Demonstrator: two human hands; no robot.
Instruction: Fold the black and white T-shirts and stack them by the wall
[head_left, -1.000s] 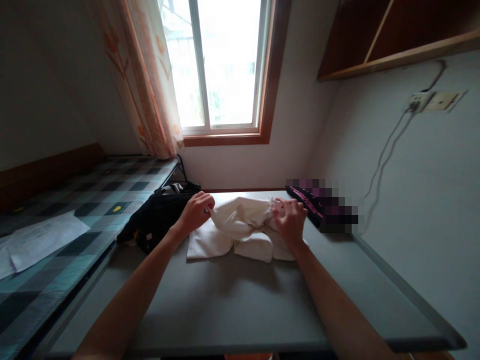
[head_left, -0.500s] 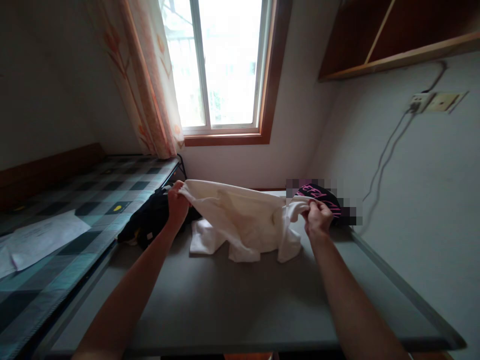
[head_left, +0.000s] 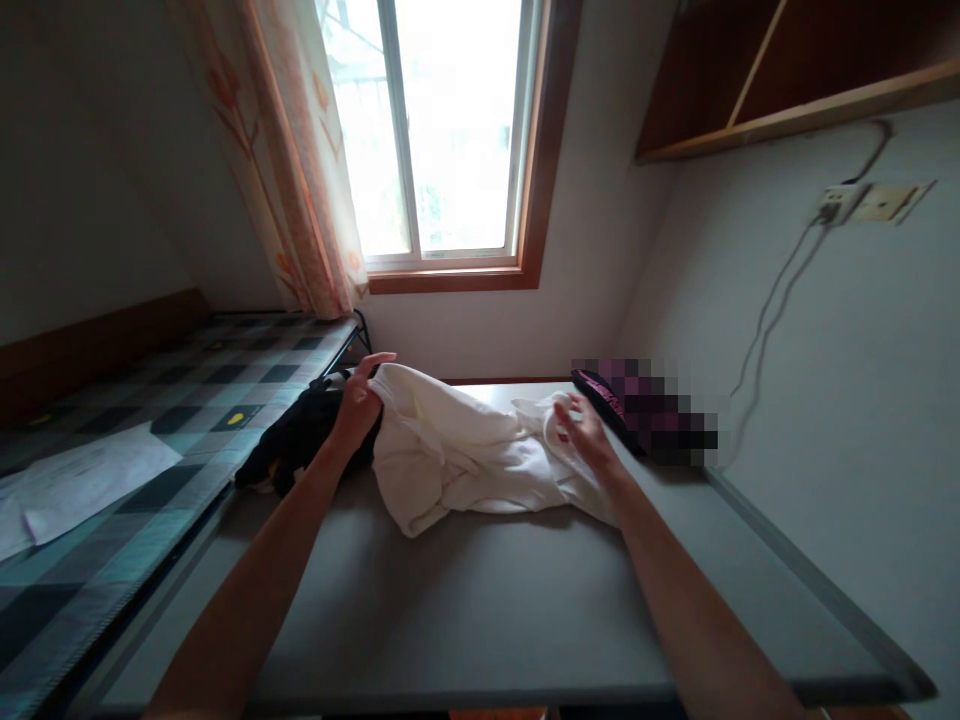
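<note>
A white cloth garment [head_left: 480, 460] lies crumpled across the grey table [head_left: 465, 610], its left end lifted. My left hand [head_left: 358, 402] pinches that raised left edge between thumb and fingers, with the index finger stretched out. At the garment's right end, my right hand [head_left: 585, 428] has its fingers apart and slightly curled, touching or just over the bunched fabric. Folds hide the garment's exact shape.
Dark clothing [head_left: 300, 435] is heaped at the table's left edge. A black and purple item [head_left: 637, 410], partly pixelated, lies at the back right. Left of the table is a checked bed [head_left: 247, 370] with papers [head_left: 97, 480]. A shelf [head_left: 795, 110] hangs upper right.
My right hand has moved left and its fingers have opened from the fabric. The stretched garment has dropped and bunched on the table. My left index finger has extended.
</note>
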